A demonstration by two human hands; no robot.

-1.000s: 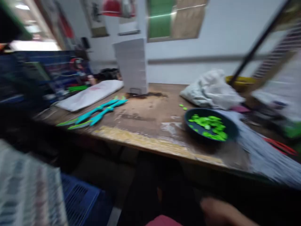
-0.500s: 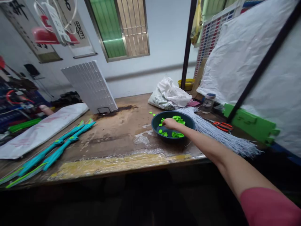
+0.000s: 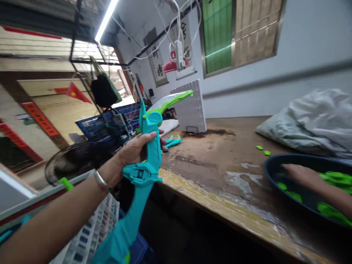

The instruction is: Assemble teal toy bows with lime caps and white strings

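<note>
The teal toy bow (image 3: 144,161) stands near upright at about nine o'clock from the frame's centre, off the near edge of the wooden bench (image 3: 209,161); its lime-green upper limb (image 3: 173,99) curves toward one o'clock, while its lower limb runs down toward six o'clock; the left hand (image 3: 137,148) is wrapped around the grip, fingers closed across it and thumb over the top. To do this well, the bow is best kept steady and upright, gripped at the middle so neither limb swings into the bench edge; the other hand should pick one small piece cleanly rather than a clump. The right hand (image 3: 295,172) lies at three o'clock, well apart from the bow, resting inside the dark bowl (image 3: 272,172) among the green plastic pieces (image 3: 332,212); whether its fingers pinch anything I cannot tell. Beyond, at twelve o'clock, a white ribbed panel (image 3: 189,108) leans by the wall; more teal parts (image 3: 173,141) lie just behind the held bow; a crumpled plastic bag (image 3: 310,121) sits at two o'clock.
</note>
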